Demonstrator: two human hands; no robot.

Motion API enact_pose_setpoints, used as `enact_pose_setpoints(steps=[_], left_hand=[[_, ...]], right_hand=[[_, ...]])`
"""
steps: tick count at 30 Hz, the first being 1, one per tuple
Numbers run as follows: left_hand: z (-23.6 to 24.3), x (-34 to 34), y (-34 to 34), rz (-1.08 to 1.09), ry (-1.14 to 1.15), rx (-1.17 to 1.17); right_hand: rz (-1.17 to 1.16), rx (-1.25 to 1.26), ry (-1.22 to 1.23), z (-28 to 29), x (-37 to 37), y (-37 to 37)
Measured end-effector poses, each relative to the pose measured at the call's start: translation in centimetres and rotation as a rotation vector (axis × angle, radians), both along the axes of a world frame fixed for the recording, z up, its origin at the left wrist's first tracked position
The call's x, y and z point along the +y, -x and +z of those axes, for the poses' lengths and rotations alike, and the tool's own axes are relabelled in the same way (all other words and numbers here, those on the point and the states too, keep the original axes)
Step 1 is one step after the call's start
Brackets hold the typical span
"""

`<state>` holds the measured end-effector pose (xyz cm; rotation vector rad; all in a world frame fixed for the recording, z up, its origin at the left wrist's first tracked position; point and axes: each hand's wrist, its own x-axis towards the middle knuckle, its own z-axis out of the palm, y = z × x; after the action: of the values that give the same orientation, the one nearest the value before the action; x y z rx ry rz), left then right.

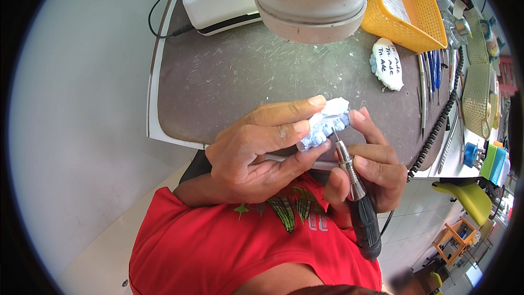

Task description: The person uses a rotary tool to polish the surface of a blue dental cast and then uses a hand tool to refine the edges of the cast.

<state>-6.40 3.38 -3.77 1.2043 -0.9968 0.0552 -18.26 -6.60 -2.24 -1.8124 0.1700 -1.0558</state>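
Between the thumb and fingers of my left hand (254, 150) is a dental cast (326, 124), white at its base with pale blue teeth. My right hand (376, 169) grips a rotary handpiece (355, 186) with a silver nose and a black body, its back end pointing down toward me. The thin bur at its tip reaches the blue teeth; whether it touches them I cannot tell. One right fingertip rests at the cast's right edge. A second cast (388, 65), white with handwriting on its base and a little blue at its side, lies on the bench beyond my hands.
A ribbed suction hose (311, 8) hangs over the grey bench mat (218, 76). At the back left stands a white machine (221, 0) with a black cable. A yellow basket (406, 16) holding a paper sits back right, near several slim hand tools (431, 76) and a coiled black cord (436, 125).
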Motion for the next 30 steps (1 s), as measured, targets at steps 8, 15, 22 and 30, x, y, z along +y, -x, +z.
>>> enact_pose_setpoints(steps=[8,15,22,30], left_hand=[[0.09,-0.01,0.02,0.007,-0.008,-0.001],[0.11,0.07,0.09,0.025,-0.01,-0.008],[0.03,-0.16,0.03,0.032,0.008,-0.026],[0.05,-0.25,-0.02,0.035,0.018,-0.057]], right_hand=[[-0.003,0.001,0.02,-0.14,-0.02,-0.04],[-0.015,-0.011,0.001,-0.09,0.06,-0.14],[-0.025,0.003,0.036,-0.12,0.01,-0.13],[-0.02,-0.009,0.019,-0.1,0.14,-0.17]])
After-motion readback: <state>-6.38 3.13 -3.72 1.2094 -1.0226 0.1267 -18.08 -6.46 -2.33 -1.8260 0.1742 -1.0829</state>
